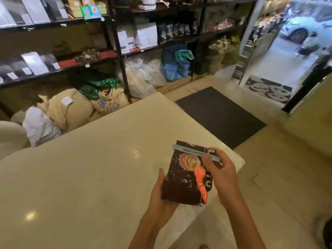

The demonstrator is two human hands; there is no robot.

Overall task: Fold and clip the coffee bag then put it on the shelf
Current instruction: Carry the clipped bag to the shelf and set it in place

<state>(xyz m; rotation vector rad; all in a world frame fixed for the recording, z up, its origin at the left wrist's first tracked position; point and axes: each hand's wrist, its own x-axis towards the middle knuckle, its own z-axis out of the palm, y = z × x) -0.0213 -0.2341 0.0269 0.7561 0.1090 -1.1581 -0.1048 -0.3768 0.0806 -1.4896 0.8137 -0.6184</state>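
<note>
Left hand is cupping the dark bag's lower left edge; right hand is pinching the blue clip across its folded top. Bag is hovering over the worktop.

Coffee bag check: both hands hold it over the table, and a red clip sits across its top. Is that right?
Not quite. The head view shows the clip across the top of the coffee bag is light blue, not red. The rest stands: the left hand and right hand hold it over the table.
</note>
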